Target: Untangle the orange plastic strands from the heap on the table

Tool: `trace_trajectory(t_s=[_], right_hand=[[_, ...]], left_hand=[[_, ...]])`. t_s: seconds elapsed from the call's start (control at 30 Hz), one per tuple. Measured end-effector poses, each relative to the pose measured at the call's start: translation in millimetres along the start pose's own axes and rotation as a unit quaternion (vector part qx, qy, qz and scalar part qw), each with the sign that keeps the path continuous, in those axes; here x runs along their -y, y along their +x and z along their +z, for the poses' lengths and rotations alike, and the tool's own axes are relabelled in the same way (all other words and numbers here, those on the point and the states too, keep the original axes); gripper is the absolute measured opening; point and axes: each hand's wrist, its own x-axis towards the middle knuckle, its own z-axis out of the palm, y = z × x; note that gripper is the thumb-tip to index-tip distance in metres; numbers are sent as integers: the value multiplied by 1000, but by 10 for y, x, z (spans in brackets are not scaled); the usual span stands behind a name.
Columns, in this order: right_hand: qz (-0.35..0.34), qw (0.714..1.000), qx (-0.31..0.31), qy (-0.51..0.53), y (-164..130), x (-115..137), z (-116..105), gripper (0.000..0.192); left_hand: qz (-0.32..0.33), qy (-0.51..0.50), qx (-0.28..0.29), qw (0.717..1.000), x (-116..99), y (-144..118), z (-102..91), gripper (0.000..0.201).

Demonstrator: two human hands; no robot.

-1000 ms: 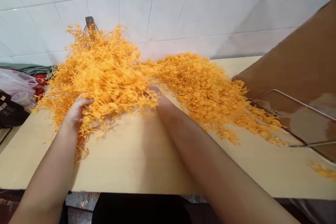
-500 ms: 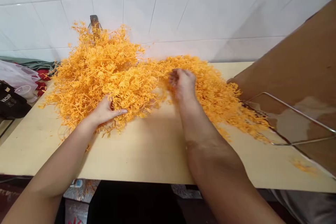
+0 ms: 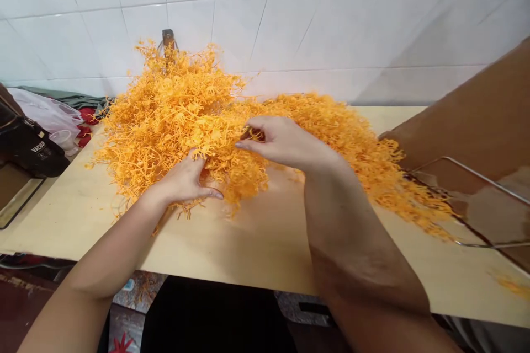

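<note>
Frizzy orange-stranded mass lying lengthwise left-to-right; left bare hand resting splayed at its near edge; right bare hand hanging narrow-curled at its middle, hold unclear.

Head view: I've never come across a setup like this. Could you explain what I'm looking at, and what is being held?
There is no machine here: the arms are a person's own, seen by a camera worn on the head, looking forward and down. A bushy mass of orange strands lies across a pale tabletop by a tiled wall. The left hand has its fingers among the strands, thumb spread; the right hand has its fingertips at them. Whether either hands' grip is firm can't be told. At the right are a brown panel and a metal wire frame.
</note>
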Motion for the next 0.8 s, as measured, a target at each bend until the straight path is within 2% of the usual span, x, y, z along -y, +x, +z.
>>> trace_trajectory(t_s=[0.1, 0.2, 0.3, 0.43, 0.5, 0.57, 0.63, 0.67, 0.73, 0.77, 0.8], right_hand=[[24, 1000, -15, 11, -48, -100, -137, 21], [40, 999, -7, 20, -109, -145, -281, 20], [76, 997, 15, 22, -159, -149, -381, 19], [137, 990, 23, 27, -200, -140, -445, 17], [138, 990, 23, 34, -209, -132, -462, 16], [132, 990, 14, 44, -213, -112, -477, 15], [129, 990, 0, 61, -220, -75, -488, 14], [125, 989, -4, 75, -230, -51, -486, 13], [108, 989, -7, 104, -281, 2, -452, 12], [94, 989, -9, 115, -328, 29, -416, 11], [77, 990, -17, 121, -396, 55, -366, 11]], left_hand=[[-18, -5, -15, 1000, 25, -1, -23, 63], [-44, 24, -55, 997, 18, 15, -14, 48], [-57, 65, -138, 987, -11, 35, 1, 41], [-64, 90, -283, 953, -112, 31, -4, 36], [-66, 92, -322, 940, -225, 6, -34, 34], [-55, 80, -337, 936, -387, -33, -89, 32], [-36, 40, -312, 948, -579, -82, -148, 27], [-27, 3, -272, 962, -675, -111, -165, 22], [-28, -122, -134, 983, -848, -172, -141, 20], [-43, -213, -53, 975, -918, -202, -91, 24], [-70, -315, 18, 946, -974, -231, -15, 29]])
